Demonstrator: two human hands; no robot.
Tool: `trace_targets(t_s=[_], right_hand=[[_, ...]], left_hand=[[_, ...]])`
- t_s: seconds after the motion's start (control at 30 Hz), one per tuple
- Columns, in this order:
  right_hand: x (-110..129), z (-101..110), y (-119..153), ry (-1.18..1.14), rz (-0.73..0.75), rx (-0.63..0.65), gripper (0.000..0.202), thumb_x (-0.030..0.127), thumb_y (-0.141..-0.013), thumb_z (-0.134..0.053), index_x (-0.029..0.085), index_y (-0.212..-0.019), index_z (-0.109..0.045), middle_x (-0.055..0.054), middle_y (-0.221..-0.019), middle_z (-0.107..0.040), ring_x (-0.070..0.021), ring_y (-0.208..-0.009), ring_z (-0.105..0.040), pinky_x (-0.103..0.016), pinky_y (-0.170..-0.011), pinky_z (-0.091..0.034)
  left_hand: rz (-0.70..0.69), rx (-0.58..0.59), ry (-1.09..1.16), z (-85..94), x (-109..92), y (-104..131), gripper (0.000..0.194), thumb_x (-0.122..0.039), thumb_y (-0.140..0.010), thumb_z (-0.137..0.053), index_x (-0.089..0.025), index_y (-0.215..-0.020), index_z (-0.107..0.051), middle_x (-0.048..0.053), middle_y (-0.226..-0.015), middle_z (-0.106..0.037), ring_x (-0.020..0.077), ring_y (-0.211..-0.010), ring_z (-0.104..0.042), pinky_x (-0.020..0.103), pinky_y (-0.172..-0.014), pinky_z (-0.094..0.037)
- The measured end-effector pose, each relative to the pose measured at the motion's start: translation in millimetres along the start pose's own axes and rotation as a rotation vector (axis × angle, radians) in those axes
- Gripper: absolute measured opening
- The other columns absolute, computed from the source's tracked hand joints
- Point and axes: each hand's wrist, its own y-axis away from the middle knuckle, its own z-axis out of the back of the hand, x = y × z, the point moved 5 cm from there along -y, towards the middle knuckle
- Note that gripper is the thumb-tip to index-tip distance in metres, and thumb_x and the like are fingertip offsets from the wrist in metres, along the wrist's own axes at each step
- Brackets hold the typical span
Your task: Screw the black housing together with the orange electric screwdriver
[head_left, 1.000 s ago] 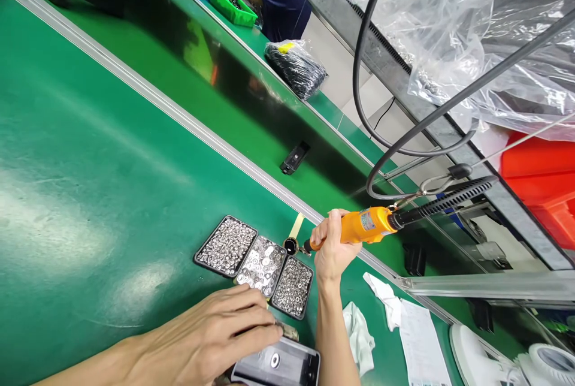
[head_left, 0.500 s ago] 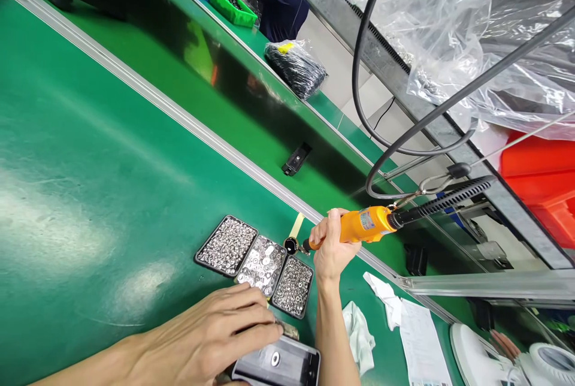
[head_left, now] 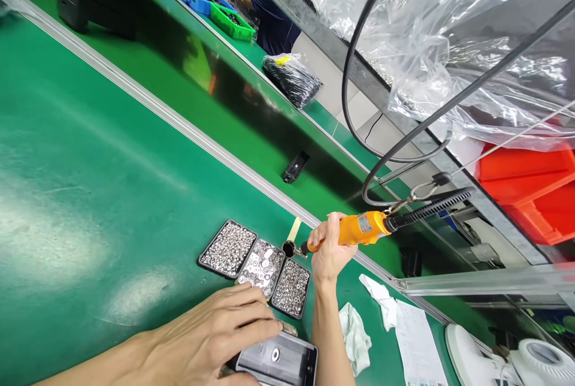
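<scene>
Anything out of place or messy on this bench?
Mostly tidy. The three trays of small metal parts sit in a neat row with nothing spilled. Two crumpled white cloths lie loose by the right hand, and one small black part lies alone on the far belt.

You are in a factory assembly line, a workshop floor and no home or office. The long green tabletop (head_left: pixel 90 164) with its aluminium rail (head_left: pixel 188 128) runs like a conveyor station. Your orange electric screwdriver (head_left: pixel 359 229) hangs from a suspended cable (head_left: pixel 354 104), as in production work. Small black trays (head_left: pixel 254 260) hold sorted screws and washers. Farther along, blue and green parts bins (head_left: pixel 211 5) sit by a co-worker (head_left: pixel 269 20) at the next station. Red crates (head_left: pixel 534 194) and clear plastic sheeting (head_left: pixel 449 32) fill the racking beside you.
</scene>
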Motion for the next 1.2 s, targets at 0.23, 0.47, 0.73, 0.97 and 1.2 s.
trace_targets(t_s=[0.23,0.47,0.73,0.97,1.2], right_hand=[[63.0,4.5,7.0,-0.027,0.04,-0.017,0.028,0.04,-0.094,-0.076,0.022,-0.092,-0.056,0.012,-0.051,-0.041,-0.0062,-0.039,-0.036,-0.018,-0.038,-0.04],[126.4,25.4,56.7,-0.057,-0.022,0.093,0.02,0.039,-0.106,-0.055,0.023,-0.096,-0.062,0.011,-0.054,-0.032,-0.0051,-0.039,-0.024,-0.014,-0.038,-0.039],[113.8,24.8,104.0,-0.094,-0.084,0.217,0.015,0.037,-0.106,-0.053,0.027,-0.102,-0.063,0.011,-0.055,-0.032,-0.0056,-0.041,-0.027,-0.014,-0.043,-0.043],[96.7,23.5,110.2,-0.105,-0.103,0.236,0.015,0.037,-0.106,-0.052,0.028,-0.103,-0.063,0.01,-0.056,-0.031,-0.0065,-0.042,-0.027,-0.015,-0.044,-0.042],[95.6,20.0,109.6,-0.06,-0.089,0.28,0.013,0.039,-0.105,-0.054,0.03,-0.103,-0.064,0.01,-0.054,-0.031,-0.008,-0.039,-0.024,-0.018,-0.04,-0.036]], left_hand=[[-0.003,0.036,-0.014,1.2,0.4,0.1,0.053,-0.039,-0.092,-0.079,-0.02,-0.135,-0.055,0.009,-0.115,-0.069,0.0269,-0.1,-0.061,0.046,-0.091,-0.055],[-0.037,-0.015,-0.03,8.1,-4.0,-1.4,0.044,-0.036,-0.099,-0.069,-0.019,-0.138,-0.058,0.01,-0.115,-0.072,0.0261,-0.1,-0.065,0.044,-0.091,-0.055],[-0.046,-0.012,-0.072,9.6,-3.5,-0.2,0.043,-0.034,-0.099,-0.069,-0.019,-0.138,-0.057,0.009,-0.116,-0.072,0.0269,-0.102,-0.066,0.044,-0.09,-0.055],[-0.02,-0.002,-0.056,9.7,-4.7,-0.5,0.047,-0.036,-0.099,-0.07,-0.02,-0.14,-0.055,0.008,-0.117,-0.072,0.0262,-0.102,-0.066,0.045,-0.091,-0.055],[0.002,0.013,-0.048,7.6,-2.8,0.2,0.048,-0.038,-0.097,-0.073,-0.019,-0.137,-0.058,0.009,-0.115,-0.072,0.0272,-0.101,-0.065,0.045,-0.09,-0.056]])
